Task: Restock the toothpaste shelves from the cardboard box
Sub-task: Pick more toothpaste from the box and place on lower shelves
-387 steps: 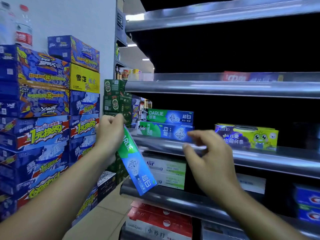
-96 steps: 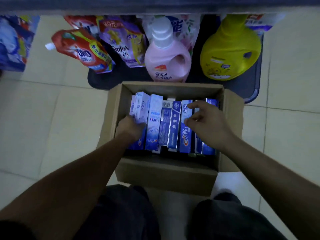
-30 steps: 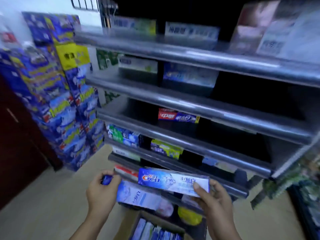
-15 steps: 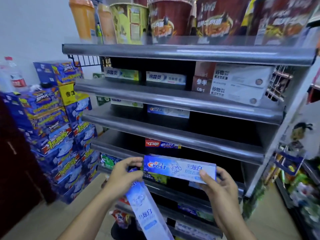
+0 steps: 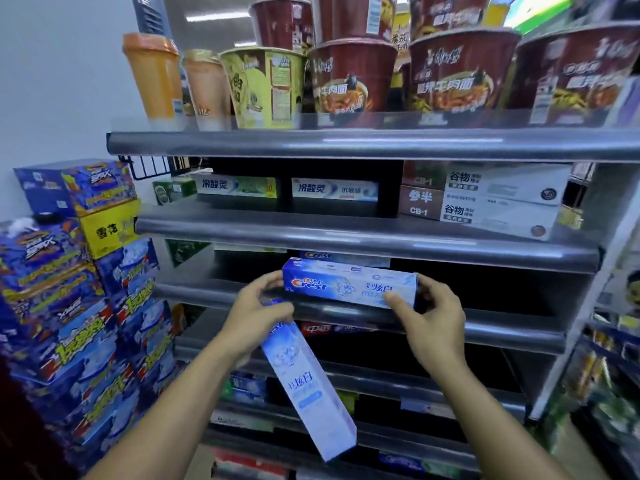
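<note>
A blue Crest toothpaste box lies level at the front lip of the third shelf, just below another Crest box further in. My right hand grips its right end, thumb on the front face. My left hand holds a second, pale blue toothpaste box that hangs slanting down to the right, while its fingertips touch the left end of the level box. The cardboard box is out of view.
Instant noodle cups crowd the top shelf. The shelf below holds toothpaste boxes and brown-white cartons. Stacked blue drink cartons stand at the left. Lower shelves carry a red box and other packs.
Both hands have risen with the boxes. The level Crest box has gone from below the third shelf up to its front lip; the view has closed in on the shelves.
</note>
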### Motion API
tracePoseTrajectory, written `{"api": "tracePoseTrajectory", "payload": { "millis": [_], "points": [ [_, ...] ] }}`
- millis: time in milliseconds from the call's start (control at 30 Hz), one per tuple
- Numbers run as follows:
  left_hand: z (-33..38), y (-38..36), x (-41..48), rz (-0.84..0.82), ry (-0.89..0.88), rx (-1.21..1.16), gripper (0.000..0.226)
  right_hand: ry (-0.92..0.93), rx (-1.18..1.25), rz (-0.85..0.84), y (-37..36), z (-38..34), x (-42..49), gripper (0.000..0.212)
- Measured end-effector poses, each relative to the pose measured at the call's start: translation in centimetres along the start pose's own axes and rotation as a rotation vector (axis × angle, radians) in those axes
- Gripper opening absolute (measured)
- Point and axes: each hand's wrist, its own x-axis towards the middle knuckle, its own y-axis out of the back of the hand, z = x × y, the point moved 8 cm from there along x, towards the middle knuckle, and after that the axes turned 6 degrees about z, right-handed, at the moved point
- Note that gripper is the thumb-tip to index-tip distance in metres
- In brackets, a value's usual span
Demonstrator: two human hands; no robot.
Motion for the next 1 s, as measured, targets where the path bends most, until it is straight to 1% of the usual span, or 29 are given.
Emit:
{"api": "tracePoseTrajectory", "payload": {
  "millis": [67, 133, 233, 300, 333, 400, 467, 567, 633, 700, 733, 767, 833, 900, 967, 1000],
  "points": [
    [-0.1, 0.4, 1.6, -0.015, 0.005, 0.023, 0.067, 0.015, -0.118, -0.003, -1.4, 0.0, 1.0, 0.055],
    [-0.6, 0.6, 2.8, -0.030, 0.030, 0.024, 0.062, 0.024, -0.204, 0.002, -2.3, -0.1, 1.6, 0.061],
    [-1.2, 0.4, 4.1, -0.058, 0.061, 0.059, 0.059, 0.073, -0.307, -0.014, -3.7, -0.4, 2.2, 0.052],
    [-1.9, 0.3, 4.6, -0.069, 0.090, 0.085, 0.059, 0.068, -0.374, -0.047, -4.5, -0.3, 2.5, 0.046],
    [-2.3, 0.3, 4.7, -0.065, 0.106, 0.092, 0.057, 0.062, -0.439, -0.061, -4.8, -0.2, 2.5, 0.045],
    [-2.9, 0.4, 4.9, -0.052, 0.123, 0.099, 0.052, 0.108, -0.571, -0.070, -5.1, -0.1, 2.3, 0.042],
    [-3.1, 0.6, 5.0, -0.048, 0.127, 0.107, 0.049, 0.117, -0.587, -0.096, -5.1, 0.0, 2.3, 0.041],
    [-3.0, 0.7, 5.2, -0.048, 0.152, 0.089, 0.050, 0.062, -0.604, -0.162, -5.2, 0.2, 2.4, 0.042],
    [-3.1, 1.3, 5.2, -0.004, 0.159, 0.060, 0.056, 0.149, -0.644, -0.137, -4.8, -0.7, 1.8, 0.044],
    [-3.4, 2.5, 5.1, 0.101, 0.165, 0.006, 0.064, 0.273, -0.578, -0.025, -3.4, -2.4, 0.2, 0.044],
    [-3.7, 3.2, 5.0, 0.173, 0.174, -0.057, 0.063, 0.291, -0.513, 0.024, -2.4, -3.0, -0.8, 0.041],
    [-4.0, 3.9, 4.8, 0.249, 0.192, -0.147, 0.058, 0.270, -0.449, 0.049, -1.4, -3.1, -1.9, 0.038],
    [-4.5, 4.5, 4.4, 0.368, 0.252, -0.317, 0.048, 0.097, -0.298, 0.004, -0.1, -2.2, -3.8, 0.039],
    [-4.6, 4.7, 4.3, 0.450, 0.304, -0.413, 0.043, -0.121, -0.131, -0.108, -0.1, -1.3, -5.3, 0.051],
    [-4.5, 4.2, 4.3, 0.458, 0.355, -0.455, 0.035, -0.243, 0.009, -0.227, -1.2, -1.2, -6.2, 0.058],
    [-4.4, 3.5, 4.4, 0.436, 0.382, -0.470, 0.027, -0.274, 0.079, -0.242, -1.7, -1.4, -6.3, 0.057]
  ]
}}
